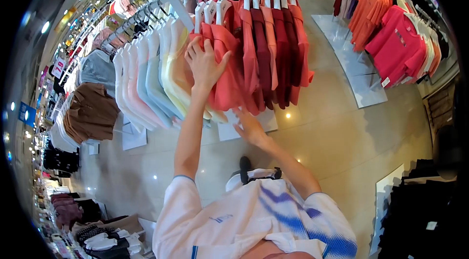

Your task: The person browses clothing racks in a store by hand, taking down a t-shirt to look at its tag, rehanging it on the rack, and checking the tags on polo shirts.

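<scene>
A left hand (204, 66) spread its unclenched grip over a coral garment (225, 88) hanging on a rack (181, 12), while the right hand (251, 129), blurred and apparently released, reached just below, near the hem. The garment was apparently being handled in place, which seemed to call for steadying it. Pastel shirts (155, 85) hung left of the grip, burgundy garments (282, 49) right, above a glossy tiled floor (317, 146) in a clothing shop.

A shiny beige floor (337, 146) reflects light; a low white platform (364, 94) stands right, lamps (45, 27) glow left.
</scene>
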`<action>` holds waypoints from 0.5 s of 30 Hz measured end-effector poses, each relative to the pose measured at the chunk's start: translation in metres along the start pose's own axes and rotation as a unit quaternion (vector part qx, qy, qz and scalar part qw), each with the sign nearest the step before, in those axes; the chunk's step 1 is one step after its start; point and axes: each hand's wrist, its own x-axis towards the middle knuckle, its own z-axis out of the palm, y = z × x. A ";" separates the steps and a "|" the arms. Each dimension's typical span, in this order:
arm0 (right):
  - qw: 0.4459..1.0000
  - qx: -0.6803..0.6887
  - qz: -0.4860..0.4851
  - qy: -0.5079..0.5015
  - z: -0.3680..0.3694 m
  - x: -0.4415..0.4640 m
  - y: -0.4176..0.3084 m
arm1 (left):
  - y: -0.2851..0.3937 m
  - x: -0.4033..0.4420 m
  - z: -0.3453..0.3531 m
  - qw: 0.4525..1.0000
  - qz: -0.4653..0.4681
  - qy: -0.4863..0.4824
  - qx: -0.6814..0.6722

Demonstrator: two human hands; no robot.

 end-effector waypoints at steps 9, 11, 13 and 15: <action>0.991 0.047 0.121 -0.022 -0.115 -0.046 0.024 | 0.067 0.000 0.005 0.998 0.039 -0.001 -0.043; 0.997 0.048 0.055 0.000 -0.145 -0.031 0.011 | 0.079 0.008 0.022 0.988 0.021 -0.019 -0.151; 0.997 0.073 0.036 0.012 -0.169 -0.012 0.000 | 0.077 0.012 0.045 0.987 -0.014 -0.056 -0.148; 0.987 0.151 0.054 0.016 -0.193 0.008 -0.020 | 0.071 0.013 0.061 0.977 -0.056 -0.131 -0.156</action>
